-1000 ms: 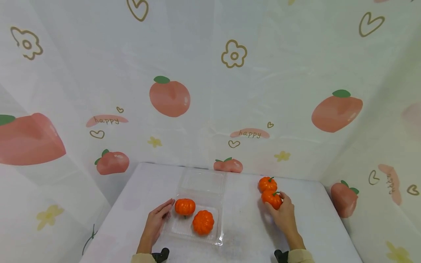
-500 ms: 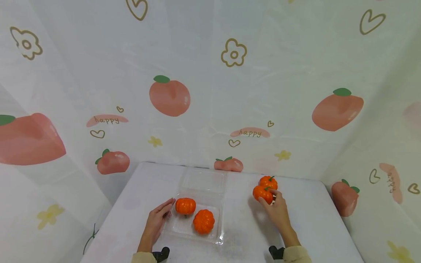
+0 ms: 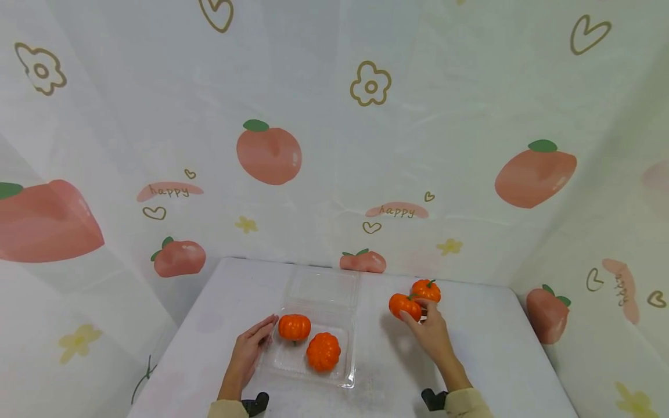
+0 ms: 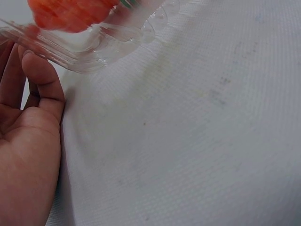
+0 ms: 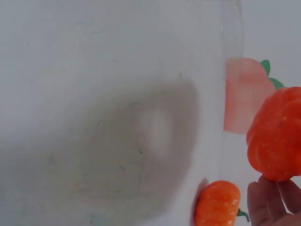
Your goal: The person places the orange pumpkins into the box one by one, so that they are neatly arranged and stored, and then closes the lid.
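My right hand (image 3: 432,335) holds a small orange toy pumpkin (image 3: 405,306) with a green stem, above the table. In the right wrist view that pumpkin (image 5: 277,134) sits at the fingertips, partly cut off by the frame. Another pumpkin (image 3: 425,289) lies on the table just behind the hand. My left hand (image 3: 248,355) rests at the left side of a clear plastic clamshell box (image 3: 342,378), its fingertips against the rim (image 4: 87,66). Inside the box are two pumpkins: one tipped over (image 3: 294,328) at the back left, one (image 3: 323,352) at the front right.
The box's lid (image 3: 324,288) lies folded open toward the back of the white table (image 3: 381,371). Behind and beside the table hangs a white cloth (image 3: 324,98) printed with peaches, hearts and flowers.
My right hand has carried its pumpkin leftward, away from the one at the back right, toward the box. The left hand and the box have stayed in place.
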`<state>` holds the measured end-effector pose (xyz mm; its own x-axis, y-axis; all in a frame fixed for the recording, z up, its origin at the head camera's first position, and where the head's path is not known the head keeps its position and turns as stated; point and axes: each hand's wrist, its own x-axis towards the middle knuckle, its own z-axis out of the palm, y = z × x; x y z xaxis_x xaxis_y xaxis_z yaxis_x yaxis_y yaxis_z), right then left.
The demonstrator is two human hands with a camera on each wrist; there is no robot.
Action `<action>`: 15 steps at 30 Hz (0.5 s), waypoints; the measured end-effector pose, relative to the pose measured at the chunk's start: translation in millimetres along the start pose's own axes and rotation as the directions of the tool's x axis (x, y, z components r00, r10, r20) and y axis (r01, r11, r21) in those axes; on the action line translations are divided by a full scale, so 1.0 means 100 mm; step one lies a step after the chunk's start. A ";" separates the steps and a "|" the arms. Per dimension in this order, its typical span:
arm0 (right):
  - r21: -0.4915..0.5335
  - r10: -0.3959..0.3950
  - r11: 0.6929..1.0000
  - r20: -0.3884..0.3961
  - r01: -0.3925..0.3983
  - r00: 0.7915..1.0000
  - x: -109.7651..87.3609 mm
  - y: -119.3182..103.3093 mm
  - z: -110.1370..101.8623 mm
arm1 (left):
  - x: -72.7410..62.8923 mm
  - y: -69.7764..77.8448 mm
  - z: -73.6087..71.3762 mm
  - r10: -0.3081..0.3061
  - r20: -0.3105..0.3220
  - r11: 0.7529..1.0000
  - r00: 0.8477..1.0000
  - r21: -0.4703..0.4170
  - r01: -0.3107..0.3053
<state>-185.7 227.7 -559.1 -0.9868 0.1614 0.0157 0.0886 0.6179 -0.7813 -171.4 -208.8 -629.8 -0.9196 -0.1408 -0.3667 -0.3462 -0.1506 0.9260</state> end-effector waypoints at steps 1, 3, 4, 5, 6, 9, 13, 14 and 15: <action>0.003 -0.002 1.000 0.005 0.002 1.000 0.00 -0.01 0.00 | 0.00 0.00 0.00 0.001 0.000 1.000 1.000 0.002 -0.001; 0.016 -0.005 1.000 0.011 0.005 1.000 0.00 -0.04 0.01 | -0.01 0.00 0.00 0.003 0.002 1.000 1.000 0.002 -0.003; 0.022 -0.007 1.000 0.014 0.006 1.000 0.00 -0.06 0.01 | -0.01 0.00 -0.01 0.007 0.004 1.000 1.000 0.007 -0.007; 0.029 -0.012 1.000 0.014 0.012 1.000 0.00 -0.08 0.02 | -0.02 0.00 -0.01 0.011 0.006 1.000 1.000 0.011 -0.011; 0.035 -0.013 0.999 0.016 0.012 1.000 0.00 -0.09 0.03 | -0.02 0.00 -0.01 0.016 0.007 1.000 1.000 0.015 -0.016; 0.046 -0.017 0.999 0.021 0.016 1.000 -0.01 -0.16 0.05 | -0.04 0.01 -0.01 0.025 0.013 1.000 1.000 0.017 -0.025; 0.055 -0.025 0.998 0.040 0.023 0.999 -0.05 -0.23 0.07 | -0.04 0.00 -0.01 0.021 0.012 1.000 1.000 0.016 -0.022; 0.056 -0.029 0.998 0.043 0.027 0.999 -0.06 -0.24 0.08 | -0.04 0.00 0.00 0.018 0.010 1.000 1.000 0.016 -0.018; 0.058 -0.033 0.998 0.045 0.030 0.998 -0.06 -0.25 0.08 | -0.03 0.00 0.00 0.014 0.007 1.000 1.000 0.014 -0.014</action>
<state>-182.8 204.5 -544.7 -0.9943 0.1061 0.0130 0.0508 0.5767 -0.8154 -168.3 -208.7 -628.7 -0.9258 -0.1358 -0.3529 -0.3356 -0.1347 0.9323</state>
